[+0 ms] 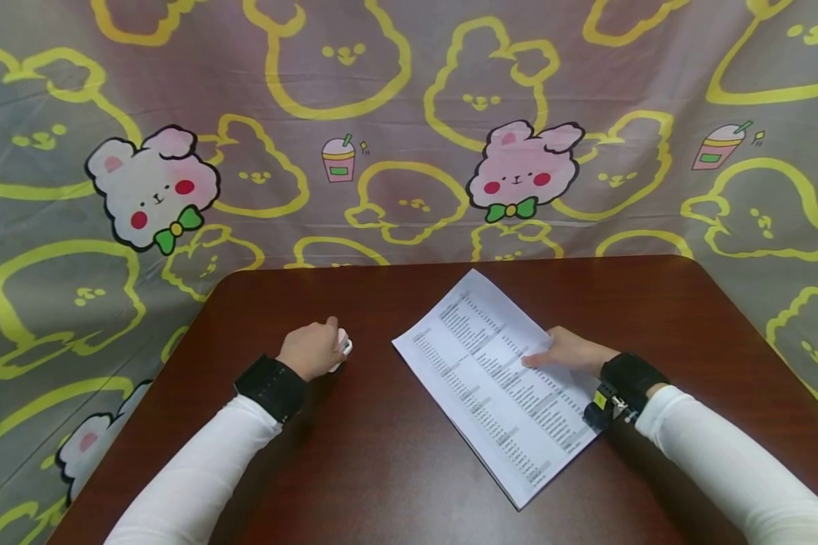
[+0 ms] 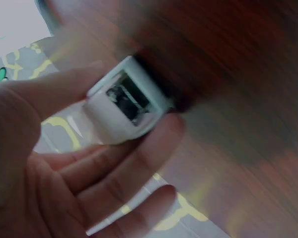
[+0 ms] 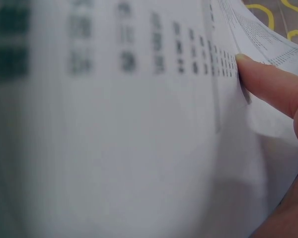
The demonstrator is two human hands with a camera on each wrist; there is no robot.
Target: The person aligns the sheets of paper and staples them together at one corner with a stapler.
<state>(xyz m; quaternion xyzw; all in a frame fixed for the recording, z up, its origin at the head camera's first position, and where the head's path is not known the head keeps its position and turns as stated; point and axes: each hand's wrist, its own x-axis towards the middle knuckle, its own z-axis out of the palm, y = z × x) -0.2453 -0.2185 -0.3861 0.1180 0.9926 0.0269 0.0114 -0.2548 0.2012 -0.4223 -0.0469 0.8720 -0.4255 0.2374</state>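
A small white stapler (image 1: 341,350) is gripped in the left hand (image 1: 311,350), over the left part of the table. In the left wrist view the stapler (image 2: 97,116) shows a dark rectangular opening, with the thumb on one side and fingers on the other. The right hand (image 1: 572,354) pinches the right long edge of a stack of printed paper sheets (image 1: 477,371), thumb on top and other fingers mostly hidden. Close up in the right wrist view, the thumb (image 3: 273,84) presses on the paper (image 3: 129,144), which fills most of the view. A gap separates stapler and paper.
The dark brown wooden table (image 1: 375,446) has rounded far corners. Behind it hangs a grey cloth (image 1: 395,136) with yellow outlines and cartoon rabbits. Both wrists wear black bands (image 1: 273,387), and white sleeves (image 1: 201,477) cover the forearms.
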